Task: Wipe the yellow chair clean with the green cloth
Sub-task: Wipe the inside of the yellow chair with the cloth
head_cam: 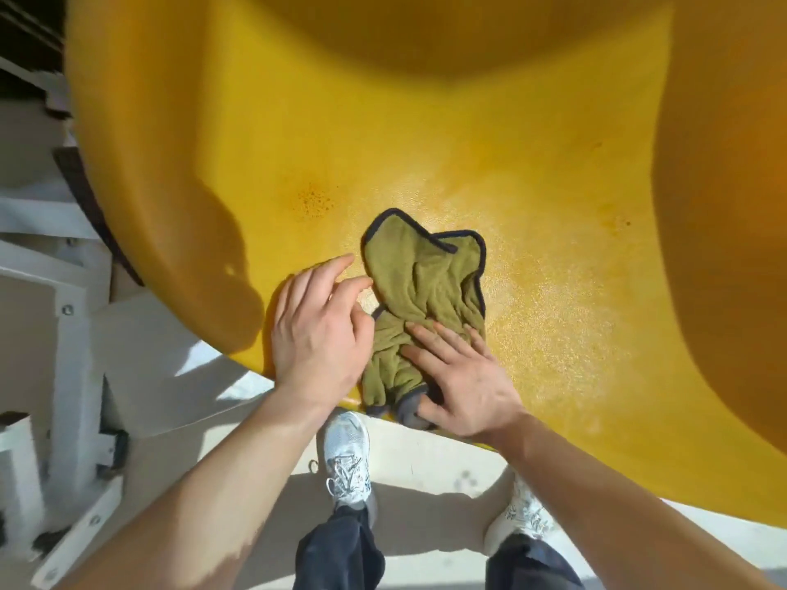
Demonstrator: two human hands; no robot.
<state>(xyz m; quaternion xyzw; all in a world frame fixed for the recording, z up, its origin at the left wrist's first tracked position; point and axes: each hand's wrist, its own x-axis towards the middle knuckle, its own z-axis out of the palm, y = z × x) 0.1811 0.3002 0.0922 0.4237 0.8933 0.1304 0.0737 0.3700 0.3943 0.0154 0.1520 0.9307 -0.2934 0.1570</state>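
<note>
The yellow chair (447, 134) fills most of the view, a wide curved plastic seat with a speckled, sunlit surface and a dark stain left of centre. The green cloth (419, 287), dark-edged and crumpled, lies on the seat near its front edge. My right hand (464, 376) rests flat on the cloth's near end, fingers spread, with the thumb curled under the cloth's lower edge. My left hand (317, 330) lies just left of the cloth, fingers loosely apart, its fingertips close to the cloth's left fold; I cannot tell if they touch it.
White metal framing (64, 334) with bolts stands to the left of the chair. My two feet in white sneakers (349, 457) stand on the pale concrete floor (426, 457) just below the seat's front edge.
</note>
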